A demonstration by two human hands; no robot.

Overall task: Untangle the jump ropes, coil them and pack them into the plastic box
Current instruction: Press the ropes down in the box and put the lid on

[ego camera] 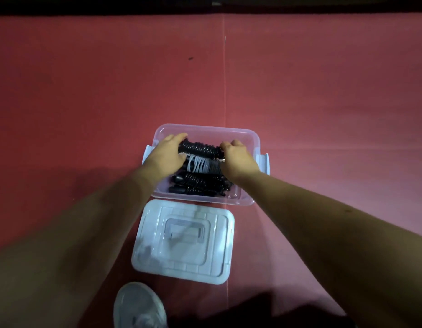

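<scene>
A person's left forearm (87, 233) and right forearm (323, 221) reach forward and down from the camera over a red floor mat (323, 91), where a pale seam (225, 79) runs away from the viewer. The box's clear lid (184, 240) lies flat on the mat, handle side up, just on the near side of the open plastic box (205, 127), whose long sides run left to right. A white shoe (139, 306) shows at the bottom edge, nearer than the lid. The left hand (166, 153) curls round one end of a coiled black jump rope (200, 147) and the right hand (238, 159) curls round the other, so neither hand is nearer to it than the other. The bundle's long axis runs left to right, in line with the box's long sides. It sits over the far half of the box, with a strip of bare bottom visible between it and the far wall. Directly on its near side lies a white-wound bundle (200, 165), and closer still to the near wall are more black bundles (200, 185), all lying the same way. The packing looks well along; the held coil appears ready to go straight down, or slightly away from the person, into that far strip. Whether it already rests on the bottom cannot be told.
</scene>
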